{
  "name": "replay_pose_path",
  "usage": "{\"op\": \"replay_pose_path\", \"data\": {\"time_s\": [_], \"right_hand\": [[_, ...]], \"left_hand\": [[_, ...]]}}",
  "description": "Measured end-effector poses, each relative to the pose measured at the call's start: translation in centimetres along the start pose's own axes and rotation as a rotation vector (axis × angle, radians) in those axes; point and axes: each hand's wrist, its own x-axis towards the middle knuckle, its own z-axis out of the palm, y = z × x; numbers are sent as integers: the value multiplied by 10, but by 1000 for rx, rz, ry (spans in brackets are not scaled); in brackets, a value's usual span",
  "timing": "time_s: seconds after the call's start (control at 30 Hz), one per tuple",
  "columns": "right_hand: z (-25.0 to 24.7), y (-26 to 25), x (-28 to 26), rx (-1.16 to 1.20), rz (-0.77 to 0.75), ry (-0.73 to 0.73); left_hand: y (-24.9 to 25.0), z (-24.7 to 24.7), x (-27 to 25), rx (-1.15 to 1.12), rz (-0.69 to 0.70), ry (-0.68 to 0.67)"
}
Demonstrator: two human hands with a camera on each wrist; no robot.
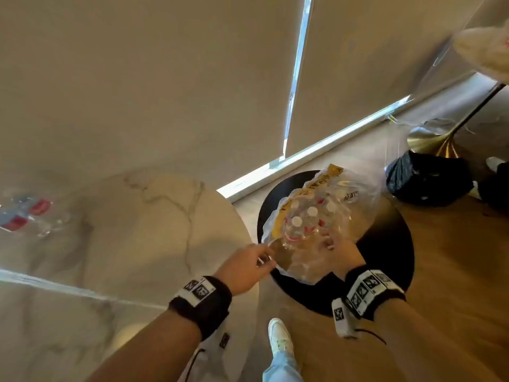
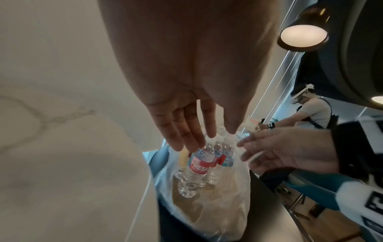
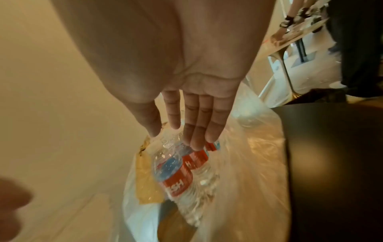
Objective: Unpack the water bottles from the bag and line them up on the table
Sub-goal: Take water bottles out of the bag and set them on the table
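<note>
While my head camera looks down, the clear plastic bag (image 1: 316,216) sits on the round black side table (image 1: 385,260), with white-capped water bottles (image 1: 297,224) standing packed inside it. My left hand (image 1: 248,267) hangs at the bag's near left edge, between the side table and the marble table (image 1: 124,230); from this view I cannot tell whether it holds the plastic. My right hand (image 1: 340,252) reaches into the bag's near side.

Only the left wrist camera shows my left fingers (image 2: 180,131) straight and relaxed, tips just above the bottle caps, gripping nothing. It also shows the red and blue label (image 2: 200,164) reading "REFRESH" and another person (image 2: 315,113) in the background.

Only the right wrist camera shows my right fingers (image 3: 199,124) extended and open, tips touching the top of a bottle (image 3: 178,172) through or beside the plastic; I cannot tell which.

Far left on the marble table, the head camera alone catches blurred bottles (image 1: 26,213) lying near its edge.
</note>
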Motion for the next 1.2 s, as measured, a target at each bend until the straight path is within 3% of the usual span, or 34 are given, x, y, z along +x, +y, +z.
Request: {"op": "replay_pose_path", "data": {"time_s": [0.07, 0.23, 0.37, 0.47, 0.6, 0.77, 1.07, 1.2], "right_hand": [[-5, -2, 41, -99, -51, 54], [-8, -12, 100, -318, -115, -29], [-3, -6, 109, -342, -166, -49], [-4, -5, 96, -369, -217, -41], [-10, -30, 58, -423, -327, -6], [9, -102, -2, -441, -549, -50], [190, -243, -76, -296, -726, -356], [260, -290, -103, -318, -766, -404]], "left_hand": [[15, 15, 46, -1, -29, 36], [35, 49, 127, -41, -48, 192], [32, 65, 151, 49, -110, 196], [22, 67, 147, -18, -94, 209], [12, 39, 103, -163, -68, 283], [-30, -20, 8, -220, -96, 418], [-175, -104, -181, -120, -368, 577], [-228, -131, -228, -89, -451, 625]]}}
